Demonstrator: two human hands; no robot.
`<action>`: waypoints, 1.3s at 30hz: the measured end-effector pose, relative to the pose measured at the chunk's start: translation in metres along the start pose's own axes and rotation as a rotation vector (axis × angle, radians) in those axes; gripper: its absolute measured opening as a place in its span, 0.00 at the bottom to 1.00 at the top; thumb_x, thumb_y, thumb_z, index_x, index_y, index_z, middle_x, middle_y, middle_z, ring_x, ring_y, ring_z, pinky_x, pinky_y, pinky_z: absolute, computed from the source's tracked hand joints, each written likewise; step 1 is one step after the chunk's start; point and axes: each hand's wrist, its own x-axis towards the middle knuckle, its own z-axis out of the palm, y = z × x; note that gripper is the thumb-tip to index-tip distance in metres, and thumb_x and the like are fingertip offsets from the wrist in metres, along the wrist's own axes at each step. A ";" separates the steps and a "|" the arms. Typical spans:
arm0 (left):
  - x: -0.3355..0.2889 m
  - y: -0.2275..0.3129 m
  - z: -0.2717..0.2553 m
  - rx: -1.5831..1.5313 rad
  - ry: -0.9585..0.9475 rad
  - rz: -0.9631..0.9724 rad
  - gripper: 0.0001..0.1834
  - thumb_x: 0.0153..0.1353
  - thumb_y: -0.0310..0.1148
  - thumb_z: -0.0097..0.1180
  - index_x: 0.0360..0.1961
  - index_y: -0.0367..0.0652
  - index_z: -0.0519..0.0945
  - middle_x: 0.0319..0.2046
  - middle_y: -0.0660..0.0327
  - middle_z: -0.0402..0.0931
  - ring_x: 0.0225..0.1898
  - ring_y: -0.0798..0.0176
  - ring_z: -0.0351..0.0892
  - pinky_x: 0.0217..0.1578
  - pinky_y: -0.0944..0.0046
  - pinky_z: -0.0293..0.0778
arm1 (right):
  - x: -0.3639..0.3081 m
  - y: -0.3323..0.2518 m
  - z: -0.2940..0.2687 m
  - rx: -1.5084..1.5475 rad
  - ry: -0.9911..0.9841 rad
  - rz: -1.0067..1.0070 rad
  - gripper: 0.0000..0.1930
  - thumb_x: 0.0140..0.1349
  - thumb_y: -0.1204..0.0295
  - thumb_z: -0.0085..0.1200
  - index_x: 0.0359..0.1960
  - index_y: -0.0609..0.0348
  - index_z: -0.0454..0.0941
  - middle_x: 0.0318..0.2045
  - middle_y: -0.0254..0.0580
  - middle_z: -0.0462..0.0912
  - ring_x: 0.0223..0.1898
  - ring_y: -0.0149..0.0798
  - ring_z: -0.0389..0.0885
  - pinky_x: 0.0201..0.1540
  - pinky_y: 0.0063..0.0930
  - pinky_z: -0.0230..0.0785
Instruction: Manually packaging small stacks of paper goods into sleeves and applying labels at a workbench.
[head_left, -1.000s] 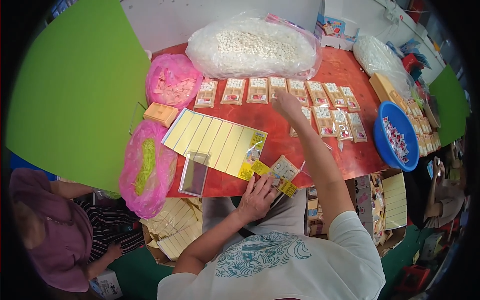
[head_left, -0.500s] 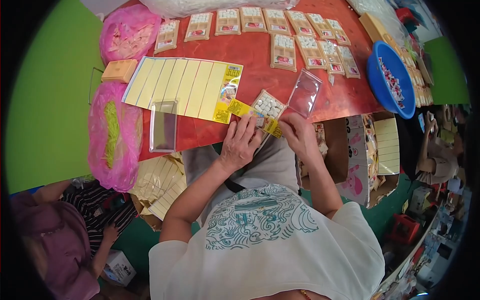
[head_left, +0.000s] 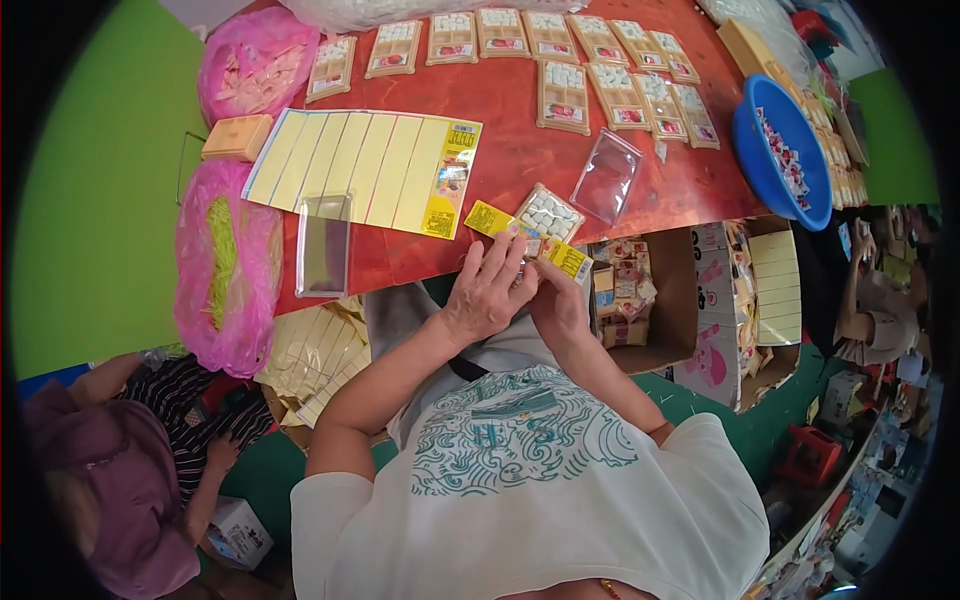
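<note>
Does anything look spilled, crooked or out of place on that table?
Nothing looks clearly spilled. One clear cover lies crooked, apart from the neat rows of trays; a second cover overlaps the yellow sheet near the edge of the red table, so both look stray.

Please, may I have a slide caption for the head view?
At a red table, left hand and right hand meet near a yellow card and tray.

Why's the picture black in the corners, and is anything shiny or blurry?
In the head view, corners are black, probably from the round fisheye lens; there too, the pink bag around the green pieces shines with glare; by the head view's right rim, far clutter looks soft, while the left hand and right hand look fairly clear.
</note>
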 end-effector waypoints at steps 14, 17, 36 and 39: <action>0.003 0.040 -0.020 -0.109 0.056 -0.144 0.16 0.57 0.32 0.49 0.46 0.42 0.75 0.57 0.45 0.68 0.61 0.46 0.65 0.57 0.41 0.56 | -0.025 -0.010 0.002 -0.173 0.059 -0.332 0.13 0.60 0.78 0.51 0.47 0.65 0.75 0.41 0.41 0.81 0.42 0.32 0.80 0.44 0.25 0.72; 0.009 0.036 -0.025 -0.330 0.121 -0.273 0.20 0.52 0.30 0.53 0.49 0.39 0.75 0.58 0.48 0.67 0.61 0.47 0.64 0.58 0.42 0.55 | -0.020 -0.019 0.009 -0.260 0.009 -0.437 0.13 0.60 0.78 0.51 0.47 0.67 0.76 0.42 0.42 0.81 0.42 0.33 0.80 0.46 0.26 0.72; 0.012 0.002 -0.051 -1.671 0.558 -1.040 0.16 0.60 0.21 0.50 0.50 0.36 0.68 0.45 0.57 0.75 0.45 0.69 0.76 0.48 0.68 0.72 | 0.000 -0.012 0.034 -0.394 -0.182 -0.249 0.16 0.56 0.80 0.53 0.48 0.67 0.75 0.44 0.43 0.81 0.45 0.37 0.81 0.50 0.31 0.72; 0.021 0.002 -0.056 -1.842 0.504 -1.075 0.18 0.56 0.20 0.54 0.50 0.35 0.71 0.45 0.58 0.77 0.44 0.68 0.78 0.47 0.66 0.74 | 0.003 -0.021 0.028 -0.446 -0.197 -0.267 0.17 0.58 0.79 0.53 0.50 0.69 0.73 0.46 0.43 0.79 0.47 0.36 0.79 0.52 0.30 0.70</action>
